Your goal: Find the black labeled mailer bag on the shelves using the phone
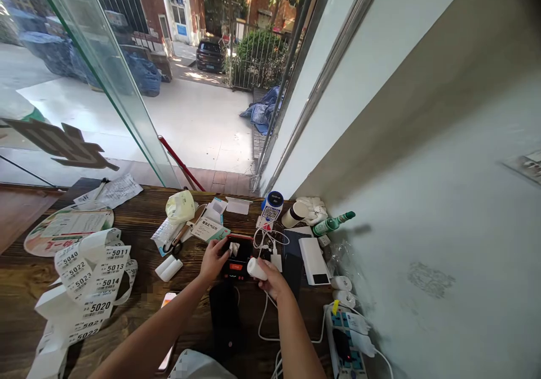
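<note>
A small black receipt printer (243,253) with red trim and an orange-red panel sits on the dark wooden table in front of me. A crumpled white bit of paper (234,249) shows in its dark upper part. My left hand (213,261) grips the printer's left side, fingers over its edge. In my right hand (273,280) is a small white paper roll (256,268), held close to the printer's right side. Below the printer lies a black pouch-like item (225,317).
Printed number labels (99,289) trail over the table's left side, near white rolls (169,268), scissors (173,248) and a phone (168,300). Cables, a white power bank (314,261), a payment code stand (271,210), a green bottle (332,223) and a power strip (346,339) crowd the right.
</note>
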Motion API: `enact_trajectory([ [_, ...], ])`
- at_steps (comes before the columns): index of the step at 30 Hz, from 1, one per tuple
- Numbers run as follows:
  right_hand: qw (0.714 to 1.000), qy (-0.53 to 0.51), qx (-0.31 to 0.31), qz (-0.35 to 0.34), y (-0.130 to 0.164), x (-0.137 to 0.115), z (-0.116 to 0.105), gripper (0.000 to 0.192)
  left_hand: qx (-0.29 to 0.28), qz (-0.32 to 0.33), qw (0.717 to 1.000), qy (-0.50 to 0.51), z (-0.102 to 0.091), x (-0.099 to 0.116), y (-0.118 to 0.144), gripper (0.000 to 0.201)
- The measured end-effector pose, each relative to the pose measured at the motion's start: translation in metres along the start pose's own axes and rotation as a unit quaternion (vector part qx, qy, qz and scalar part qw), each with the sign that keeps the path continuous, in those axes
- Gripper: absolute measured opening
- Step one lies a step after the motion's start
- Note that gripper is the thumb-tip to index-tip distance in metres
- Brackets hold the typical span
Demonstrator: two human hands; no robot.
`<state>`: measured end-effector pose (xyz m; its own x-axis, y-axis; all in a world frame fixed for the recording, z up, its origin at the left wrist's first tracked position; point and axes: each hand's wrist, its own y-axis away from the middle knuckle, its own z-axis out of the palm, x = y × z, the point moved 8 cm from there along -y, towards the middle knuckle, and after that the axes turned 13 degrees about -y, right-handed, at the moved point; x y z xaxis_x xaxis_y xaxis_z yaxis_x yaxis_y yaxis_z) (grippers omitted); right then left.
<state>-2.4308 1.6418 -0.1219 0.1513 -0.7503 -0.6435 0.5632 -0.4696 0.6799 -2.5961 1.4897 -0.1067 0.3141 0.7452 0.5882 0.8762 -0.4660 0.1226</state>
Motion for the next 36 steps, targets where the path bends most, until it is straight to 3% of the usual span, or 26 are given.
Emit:
enact_trajectory([
  [5, 0.996, -0.074, -0.049, -0.007, 0.017, 0.004, 0.016, 0.062, -0.039, -0.056, 0.99, -0.125, 0.011, 0.026, -0.003, 0.047],
  [9, 0.993, -0.094, -0.07, -0.025, 0.015, 0.007, 0.029, 0.071, -0.067, -0.056, 0.976, -0.198, 0.012, 0.041, -0.01, 0.029],
  [16, 0.992, -0.03, -0.024, -0.116, -0.006, 0.013, 0.02, 0.054, -0.133, 0.067, 0.963, -0.226, 0.007, 0.048, -0.012, 0.032],
  [24, 0.979, 0.025, 0.006, -0.203, -0.015, 0.018, 0.008, 0.048, -0.157, 0.028, 0.948, -0.276, 0.015, 0.059, -0.017, 0.031],
  [30, 0.974, 0.055, 0.014, -0.218, -0.011, 0.024, -0.004, 0.051, -0.176, 0.004, 0.944, -0.279, 0.01, 0.055, -0.011, 0.032],
  [34, 0.971, 0.071, 0.03, -0.225, -0.013, 0.029, -0.012, 0.056, -0.175, 0.021, 0.943, -0.283, 0.004, 0.058, -0.005, 0.022],
  [36, 0.969, 0.084, 0.036, -0.231, -0.013, 0.029, -0.014, 0.057, -0.178, 0.029, 0.942, -0.283, 0.004, 0.058, -0.003, 0.028],
])
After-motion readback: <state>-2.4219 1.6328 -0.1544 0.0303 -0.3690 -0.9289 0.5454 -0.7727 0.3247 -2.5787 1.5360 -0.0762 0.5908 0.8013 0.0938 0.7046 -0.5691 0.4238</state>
